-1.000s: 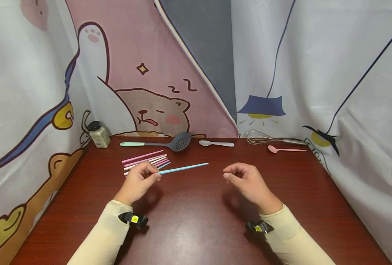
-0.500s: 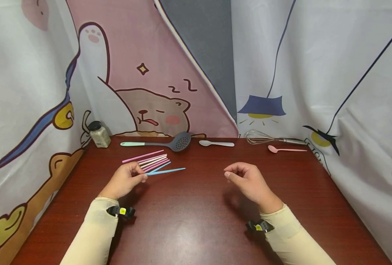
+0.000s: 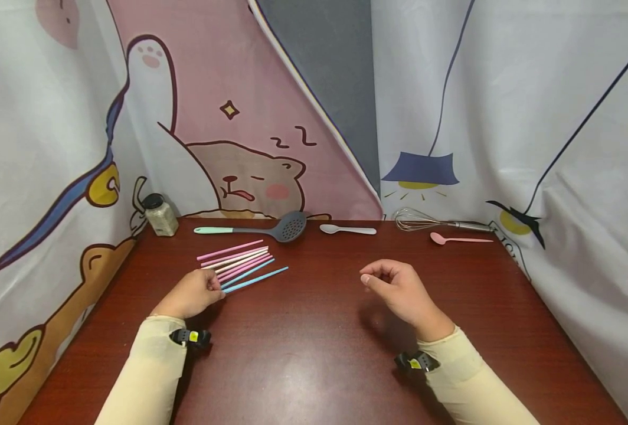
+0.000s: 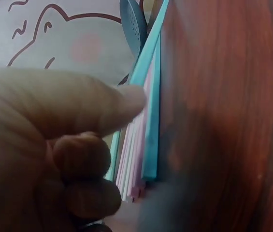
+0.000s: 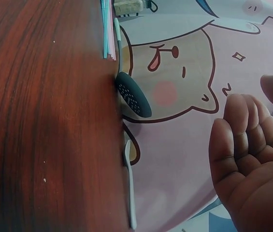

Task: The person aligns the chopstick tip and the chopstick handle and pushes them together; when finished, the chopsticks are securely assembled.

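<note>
In the head view my left hand (image 3: 189, 293) is low over the left of the table. It pinches a light-blue chopstick (image 3: 255, 280) near one end between thumb and fingertips; the left wrist view shows this chopstick (image 4: 149, 58) slanting past the thumb tip. Beside it lies a second blue chopstick (image 4: 151, 135), then several pink chopsticks (image 3: 229, 250) and white chopsticks (image 3: 247, 256), roughly side by side. My hand hides some of their near ends. My right hand (image 3: 399, 290) hovers over the right half of the table, fingers loosely bent, holding nothing.
Along the back edge are a black-lidded jar (image 3: 160, 216), a slotted skimmer (image 3: 288, 228) with a mint handle, a white spoon (image 3: 347, 230), a whisk (image 3: 425, 220) and a pink spoon (image 3: 438, 239). Printed curtains (image 3: 229, 53) hang behind and at both sides of the table.
My left hand has moved left and slightly down with the blue chopstick, bringing it alongside the other chopsticks. My right hand has stayed nearly still.
</note>
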`<state>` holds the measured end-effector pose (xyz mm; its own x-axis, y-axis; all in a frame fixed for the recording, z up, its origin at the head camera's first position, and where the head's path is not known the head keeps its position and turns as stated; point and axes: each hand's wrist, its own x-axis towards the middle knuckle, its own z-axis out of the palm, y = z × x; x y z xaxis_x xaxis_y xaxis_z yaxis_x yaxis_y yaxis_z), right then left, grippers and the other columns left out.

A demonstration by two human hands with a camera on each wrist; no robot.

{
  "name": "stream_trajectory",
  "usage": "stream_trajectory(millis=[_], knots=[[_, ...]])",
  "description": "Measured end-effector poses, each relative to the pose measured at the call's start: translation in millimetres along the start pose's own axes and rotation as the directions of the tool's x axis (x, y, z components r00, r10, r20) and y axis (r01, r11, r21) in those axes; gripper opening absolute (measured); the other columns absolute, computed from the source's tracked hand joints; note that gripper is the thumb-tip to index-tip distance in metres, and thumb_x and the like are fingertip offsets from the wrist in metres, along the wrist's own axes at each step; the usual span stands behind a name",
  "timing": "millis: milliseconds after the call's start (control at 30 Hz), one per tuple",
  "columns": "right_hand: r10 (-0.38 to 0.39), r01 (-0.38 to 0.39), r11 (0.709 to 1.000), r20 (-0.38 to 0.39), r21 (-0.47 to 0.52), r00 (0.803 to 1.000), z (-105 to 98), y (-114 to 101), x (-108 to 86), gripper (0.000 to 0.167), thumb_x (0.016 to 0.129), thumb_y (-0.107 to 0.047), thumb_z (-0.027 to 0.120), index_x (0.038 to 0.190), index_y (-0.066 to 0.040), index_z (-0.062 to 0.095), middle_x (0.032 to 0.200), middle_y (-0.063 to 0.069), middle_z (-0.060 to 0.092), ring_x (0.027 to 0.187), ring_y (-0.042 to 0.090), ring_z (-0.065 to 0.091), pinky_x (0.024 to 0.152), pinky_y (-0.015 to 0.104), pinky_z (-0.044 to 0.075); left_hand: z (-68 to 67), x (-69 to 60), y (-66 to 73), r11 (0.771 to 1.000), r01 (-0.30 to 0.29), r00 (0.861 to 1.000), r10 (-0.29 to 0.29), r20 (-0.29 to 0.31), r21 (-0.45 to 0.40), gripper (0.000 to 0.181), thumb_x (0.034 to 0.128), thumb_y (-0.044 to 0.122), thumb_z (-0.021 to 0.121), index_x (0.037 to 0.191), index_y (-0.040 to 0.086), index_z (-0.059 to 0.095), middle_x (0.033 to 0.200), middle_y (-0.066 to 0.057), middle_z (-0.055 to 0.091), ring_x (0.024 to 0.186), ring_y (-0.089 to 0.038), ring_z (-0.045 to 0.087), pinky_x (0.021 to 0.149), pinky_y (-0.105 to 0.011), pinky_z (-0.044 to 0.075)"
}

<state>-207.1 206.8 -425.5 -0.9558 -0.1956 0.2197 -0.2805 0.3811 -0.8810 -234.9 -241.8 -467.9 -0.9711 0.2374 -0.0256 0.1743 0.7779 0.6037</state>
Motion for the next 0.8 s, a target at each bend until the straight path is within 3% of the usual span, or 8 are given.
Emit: stream_trajectory(millis=[167, 433, 667, 800], knots=[[0.000, 0.000, 1.000, 0.000, 0.007, 1.000, -0.2, -0.5, 0.1, 0.006, 0.096, -0.006, 0.073, 0.100, -0.004, 0.076, 0.086, 0.026, 0.072, 0.071, 0.012, 0.066, 0.060, 0.025, 0.050, 0.4, -1.9, -1.4, 0.997, 0.064, 0.997, -0.066, 0.038, 0.053, 0.020, 0.0895, 0.009, 0.076, 0.080, 0.009, 0.059, 0.072, -0.001, 0.056, 0.066, -0.017, 0.052, 0.061, -0.033, 0.043], [0.008, -0.008, 1.000, -0.004, 0.004, 1.000, -0.4, -2.2, -0.5, 0.007, 0.096, -0.007, 0.073, 0.102, -0.004, 0.077, 0.087, 0.023, 0.073, 0.075, 0.028, 0.069, 0.062, 0.026, 0.051, -1.1, -5.6, 1.4, 0.990, 0.075, 0.996, -0.079, 0.033, 0.119, 0.020, 0.0872, 0.008, 0.076, 0.079, 0.009, 0.058, 0.070, -0.001, 0.054, 0.065, -0.018, 0.050, 0.059, -0.034, 0.040], [0.004, -0.004, 1.000, -0.008, -0.004, 1.000, -1.3, 0.7, 0.3, 0.007, 0.096, -0.007, 0.073, 0.101, -0.004, 0.077, 0.084, 0.014, 0.074, 0.073, 0.014, 0.068, 0.063, 0.026, 0.052, 0.1, -5.4, 0.0, 0.984, 0.100, 0.994, -0.106, 0.031, 0.145, 0.020, 0.0870, 0.009, 0.074, 0.077, 0.009, 0.057, 0.068, -0.002, 0.053, 0.062, -0.018, 0.050, 0.057, -0.034, 0.039], [0.000, -0.001, 1.000, -0.013, -0.010, 1.000, -1.7, 2.8, 0.8, 0.007, 0.096, -0.007, 0.074, 0.101, -0.004, 0.077, 0.083, 0.010, 0.074, 0.074, 0.017, 0.069, 0.063, 0.026, 0.052, 1.6, -3.6, -2.2, 0.984, 0.102, 0.994, -0.107, 0.026, 0.149, 0.019, 0.0858, 0.009, 0.073, 0.077, 0.009, 0.056, 0.068, -0.002, 0.053, 0.062, -0.018, 0.050, 0.058, -0.034, 0.039]])
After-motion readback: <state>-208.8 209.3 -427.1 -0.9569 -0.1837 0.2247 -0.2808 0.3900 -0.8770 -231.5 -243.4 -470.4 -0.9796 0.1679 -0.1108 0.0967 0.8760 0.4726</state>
